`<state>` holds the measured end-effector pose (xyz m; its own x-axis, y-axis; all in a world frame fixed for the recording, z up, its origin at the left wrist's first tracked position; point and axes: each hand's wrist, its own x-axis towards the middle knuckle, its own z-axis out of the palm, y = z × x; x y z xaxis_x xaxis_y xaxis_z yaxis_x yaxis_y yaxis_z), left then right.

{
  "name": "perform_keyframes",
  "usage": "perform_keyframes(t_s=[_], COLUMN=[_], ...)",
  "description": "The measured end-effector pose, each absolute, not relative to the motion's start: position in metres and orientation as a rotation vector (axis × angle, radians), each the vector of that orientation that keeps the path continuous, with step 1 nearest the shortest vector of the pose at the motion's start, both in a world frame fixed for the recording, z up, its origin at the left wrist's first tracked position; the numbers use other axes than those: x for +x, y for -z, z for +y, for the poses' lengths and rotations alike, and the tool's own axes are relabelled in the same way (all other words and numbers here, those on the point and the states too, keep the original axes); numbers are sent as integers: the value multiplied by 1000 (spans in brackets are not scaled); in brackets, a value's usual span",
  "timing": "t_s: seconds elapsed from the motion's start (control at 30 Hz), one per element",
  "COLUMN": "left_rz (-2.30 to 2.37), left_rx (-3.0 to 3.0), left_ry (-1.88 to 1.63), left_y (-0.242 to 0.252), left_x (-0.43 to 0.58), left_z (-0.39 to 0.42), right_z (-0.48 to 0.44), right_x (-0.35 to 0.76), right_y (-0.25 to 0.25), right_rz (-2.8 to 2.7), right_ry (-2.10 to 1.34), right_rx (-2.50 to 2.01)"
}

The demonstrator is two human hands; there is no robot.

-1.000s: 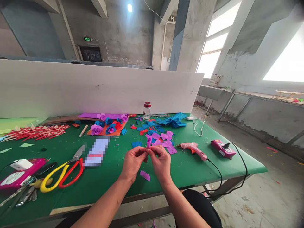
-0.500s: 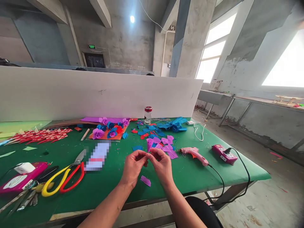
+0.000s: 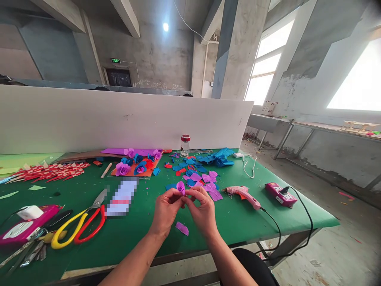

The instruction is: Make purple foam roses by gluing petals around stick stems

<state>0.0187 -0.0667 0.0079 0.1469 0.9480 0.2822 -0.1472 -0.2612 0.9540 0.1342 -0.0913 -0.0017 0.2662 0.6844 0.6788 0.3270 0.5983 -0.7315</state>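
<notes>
A small purple paper rose (image 3: 180, 187) is pinched between the fingertips of my left hand (image 3: 166, 208) and my right hand (image 3: 203, 208), held above the table's near middle. Its spiral centre shows, while its base is hidden by my fingers. Below my hands lies one loose purple paper petal (image 3: 182, 228). Just beyond them, purple petals (image 3: 210, 186) lie scattered with blue and red pieces. To the right of my right hand rests a pink hot glue gun (image 3: 242, 194).
Finished paper flowers (image 3: 139, 166) sit on an orange sheet at the back left. Large scissors (image 3: 86, 222) lie at left near a magenta power strip (image 3: 29, 226). A red-capped glass jar (image 3: 185, 146) stands near the white partition (image 3: 127, 119). Another power strip (image 3: 281, 194) lies at right, its cable hanging over the edge.
The purple rose has tipped toward me and shifted slightly left, so its spiral top now faces the camera. Both hands stay closed on it, with the fingers slightly shifted.
</notes>
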Motion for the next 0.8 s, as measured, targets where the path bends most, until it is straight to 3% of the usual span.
perform_keyframes(t_s=[0.3,0.8], left_rz=[884,928], left_rx=[1646,1453], left_ry=[-1343,-1173], left_y=[-20,-37], left_x=[9,-13], left_z=[-71,-52], right_z=[-96,-84], right_x=[140,155], right_y=[-5,9], right_rz=[-1383,-1233], right_ry=[-262,-429], right_rx=[-831,-1108])
